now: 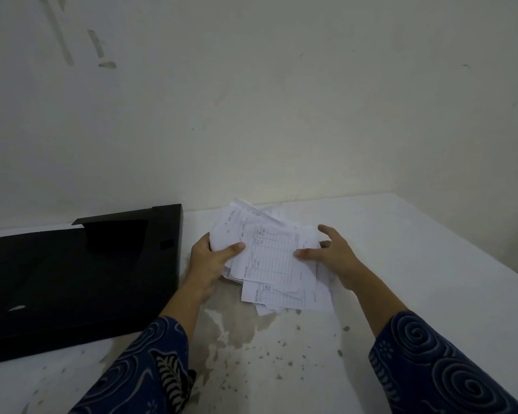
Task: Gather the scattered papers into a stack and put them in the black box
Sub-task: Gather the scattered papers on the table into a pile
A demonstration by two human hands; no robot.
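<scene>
A loose bundle of white papers (pixel 277 264) with printed tables sits fanned out above the white table, right of the black box (pixel 72 282). My left hand (pixel 211 262) grips the bundle's left edge, thumb on top. My right hand (pixel 331 253) rests on the bundle's right side with fingers spread, thumb pressing the top sheet. The black box lies open at the left, its dark inside facing up. Sheets at the bottom of the bundle stick out unevenly toward me.
The white table (pixel 401 294) has stains and grey specks in front of me. A pale wall stands close behind. The table's right edge runs diagonally at the far right. My patterned blue sleeves cover both forearms.
</scene>
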